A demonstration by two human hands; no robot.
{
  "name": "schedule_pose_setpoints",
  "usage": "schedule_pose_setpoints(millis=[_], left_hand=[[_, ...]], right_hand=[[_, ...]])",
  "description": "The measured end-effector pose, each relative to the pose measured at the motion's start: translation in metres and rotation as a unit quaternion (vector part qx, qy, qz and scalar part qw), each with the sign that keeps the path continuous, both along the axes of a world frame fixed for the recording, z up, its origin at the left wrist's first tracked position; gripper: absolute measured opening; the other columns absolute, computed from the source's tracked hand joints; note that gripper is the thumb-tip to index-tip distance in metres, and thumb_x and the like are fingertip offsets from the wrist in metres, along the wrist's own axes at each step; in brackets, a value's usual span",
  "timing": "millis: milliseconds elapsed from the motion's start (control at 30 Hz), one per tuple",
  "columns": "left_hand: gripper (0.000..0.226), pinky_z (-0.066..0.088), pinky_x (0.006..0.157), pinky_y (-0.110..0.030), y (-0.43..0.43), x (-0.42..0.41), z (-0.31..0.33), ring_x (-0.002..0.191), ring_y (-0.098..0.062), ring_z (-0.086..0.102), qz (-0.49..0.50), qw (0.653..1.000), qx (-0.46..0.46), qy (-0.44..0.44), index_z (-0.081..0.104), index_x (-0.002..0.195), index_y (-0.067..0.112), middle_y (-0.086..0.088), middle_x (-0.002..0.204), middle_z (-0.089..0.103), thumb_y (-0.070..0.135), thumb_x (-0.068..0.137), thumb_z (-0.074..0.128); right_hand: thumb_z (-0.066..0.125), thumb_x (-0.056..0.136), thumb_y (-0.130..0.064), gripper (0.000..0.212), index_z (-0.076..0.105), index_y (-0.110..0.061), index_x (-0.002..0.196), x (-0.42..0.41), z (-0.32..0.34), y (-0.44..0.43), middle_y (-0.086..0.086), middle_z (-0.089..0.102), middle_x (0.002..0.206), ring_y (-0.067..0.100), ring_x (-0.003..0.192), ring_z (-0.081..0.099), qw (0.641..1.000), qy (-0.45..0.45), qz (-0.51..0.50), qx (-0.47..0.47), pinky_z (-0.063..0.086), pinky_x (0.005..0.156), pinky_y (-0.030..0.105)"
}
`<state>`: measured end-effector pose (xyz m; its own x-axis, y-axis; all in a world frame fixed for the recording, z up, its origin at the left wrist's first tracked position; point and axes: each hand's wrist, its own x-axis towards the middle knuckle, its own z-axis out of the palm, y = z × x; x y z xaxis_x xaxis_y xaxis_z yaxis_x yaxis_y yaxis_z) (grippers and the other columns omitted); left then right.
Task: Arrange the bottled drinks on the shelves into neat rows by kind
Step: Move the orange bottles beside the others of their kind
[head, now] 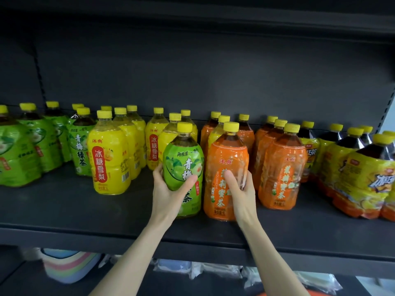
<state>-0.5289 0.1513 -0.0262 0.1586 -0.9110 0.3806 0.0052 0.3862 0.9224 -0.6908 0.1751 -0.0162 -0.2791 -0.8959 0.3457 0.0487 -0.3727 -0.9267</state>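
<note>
- The left hand (pixel 171 194) is wrapped around a green-labelled clear plastic bottle with a yellow cap (pixel 181 159). The thumb lies across the front of the label and the fingers curl round the left side.
- The right hand (pixel 240 189) has hold of an orange-labelled plastic bottle with a yellow cap (pixel 226 159). The thumb is on the front and the fingers hook round the right side.
- Both of those bottles stand upright near the front edge of the dark grey metal shelf (pixel 64 212), just beside each other, green one on the left.
- Left of them is a bunch of yellow-labelled bottles (pixel 109 159), running a few deep toward the back panel. The front one sits well apart from the held green bottle.
- One more green-labelled bottle (pixel 82 150) stands right against that yellow group's left side, and the main crowd of green-labelled bottles (pixel 19 150) fills the far left of the shelf.
- Behind the held orange bottle there's a stray yellow-labelled bottle (pixel 214 135) tucked in among orange ones.
- To the right is a row of orange-labelled bottles (pixel 282 165), then dark tea bottles with yellow and orange labels (pixel 363 178) at the far right.
- On the level below there's a stack of pastel striped stuff (pixel 70 265) and some clear plastic-wrapped packs (pixel 213 272). Can't tell what's in them.
</note>
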Motion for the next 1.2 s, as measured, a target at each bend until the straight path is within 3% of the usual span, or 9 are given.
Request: schedule_pose_setpoints(millis=[133, 300, 433, 600, 733, 833, 933, 1033, 1200], left_hand=[[0.078, 0.051, 0.071, -0.013, 0.002, -0.002, 0.001, 0.098, -0.002, 0.061, 0.028, 0.999, -0.013, -0.023, 0.038, 0.119, 0.029, 0.007, 0.11, 0.061, 0.054, 0.057, 0.077], [0.066, 0.053, 0.07, -0.013, 0.004, 0.0, 0.003, 0.096, 0.001, 0.06, 0.023, 0.999, -0.016, -0.026, 0.039, 0.12, 0.026, 0.012, 0.108, 0.06, 0.04, 0.067, 0.076], [0.063, 0.049, 0.066, -0.006, 0.005, 0.001, 0.002, 0.094, 0.004, 0.058, 0.02, 0.999, -0.016, -0.03, 0.04, 0.122, 0.024, 0.013, 0.107, 0.059, 0.035, 0.071, 0.076], [0.066, 0.046, 0.063, -0.005, 0.012, 0.005, 0.008, 0.095, -0.001, 0.058, 0.005, 0.998, 0.003, -0.066, 0.039, 0.133, 0.02, 0.006, 0.116, 0.059, 0.037, 0.078, 0.071], [0.069, 0.045, 0.08, -0.022, 0.017, 0.014, 0.014, 0.112, -0.015, 0.056, -0.003, 0.99, 0.034, -0.136, 0.04, 0.133, 0.024, 0.003, 0.125, 0.058, 0.049, 0.076, 0.069], [0.07, 0.047, 0.093, -0.033, 0.022, 0.032, 0.022, 0.113, -0.019, 0.058, 0.006, 0.968, 0.047, -0.248, 0.047, 0.13, 0.023, 0.003, 0.123, 0.061, 0.06, 0.075, 0.067], [0.056, 0.054, 0.086, -0.04, 0.037, 0.055, 0.034, 0.099, -0.02, 0.065, 0.048, 0.942, 0.012, -0.333, 0.059, 0.118, 0.017, -0.002, 0.112, 0.069, 0.055, 0.077, 0.065], [0.032, 0.055, 0.079, -0.034, 0.059, 0.085, 0.048, 0.082, -0.012, 0.066, 0.065, 0.935, -0.04, -0.345, 0.065, 0.107, 0.014, 0.001, 0.097, 0.071, 0.038, 0.086, 0.064], [0.02, 0.055, 0.077, -0.035, 0.098, 0.175, 0.06, 0.079, -0.009, 0.064, 0.111, 0.918, -0.1, -0.369, 0.067, 0.1, 0.02, 0.009, 0.082, 0.066, 0.035, 0.088, 0.061]], right_hand=[[0.067, 0.072, -0.048, 0.047, 0.05, -0.035, 0.114, 0.0, -0.003, -0.001, -0.008, 0.065, 0.111, 0.012, 0.101, 0.065, 1.0, 0.006, -0.02, 0.006, 0.054, 0.087, 0.035], [0.066, 0.081, -0.04, 0.03, 0.051, -0.039, 0.107, -0.001, -0.004, -0.002, -0.011, 0.065, 0.108, 0.01, 0.1, 0.065, 0.999, 0.022, -0.027, 0.003, 0.053, 0.087, 0.033], [0.065, 0.08, -0.043, 0.038, 0.048, -0.037, 0.113, 0.0, -0.001, 0.003, -0.014, 0.064, 0.108, 0.005, 0.098, 0.064, 0.998, 0.046, -0.039, -0.007, 0.054, 0.086, 0.029], [0.061, 0.07, -0.061, 0.08, 0.041, -0.023, 0.138, 0.002, 0.004, 0.014, -0.005, 0.06, 0.125, 0.011, 0.111, 0.06, 0.992, 0.103, -0.074, -0.002, 0.052, 0.095, 0.037], [0.058, 0.07, -0.076, 0.091, 0.035, -0.026, 0.143, -0.001, 0.004, 0.025, -0.005, 0.053, 0.135, 0.015, 0.122, 0.053, 0.974, 0.189, -0.127, 0.005, 0.048, 0.1, 0.046], [0.064, 0.084, -0.049, 0.077, 0.032, -0.019, 0.147, 0.002, 0.008, 0.042, 0.0, 0.044, 0.144, 0.019, 0.131, 0.045, 0.944, 0.278, -0.177, 0.002, 0.043, 0.105, 0.041], [0.065, 0.089, -0.028, 0.058, 0.042, -0.012, 0.14, 0.007, 0.013, 0.059, 0.005, 0.046, 0.141, 0.021, 0.126, 0.046, 0.909, 0.343, -0.235, -0.035, 0.04, 0.092, 0.028], [0.062, 0.091, -0.023, 0.038, 0.055, -0.012, 0.126, 0.031, 0.022, 0.075, 0.005, 0.05, 0.133, 0.025, 0.115, 0.053, 0.892, 0.367, -0.256, -0.064, 0.041, 0.084, 0.029], [0.061, 0.092, -0.02, 0.02, 0.063, -0.01, 0.109, 0.127, 0.035, 0.09, 0.003, 0.057, 0.115, 0.024, 0.1, 0.058, 0.902, 0.359, -0.214, -0.11, 0.047, 0.084, 0.039]])
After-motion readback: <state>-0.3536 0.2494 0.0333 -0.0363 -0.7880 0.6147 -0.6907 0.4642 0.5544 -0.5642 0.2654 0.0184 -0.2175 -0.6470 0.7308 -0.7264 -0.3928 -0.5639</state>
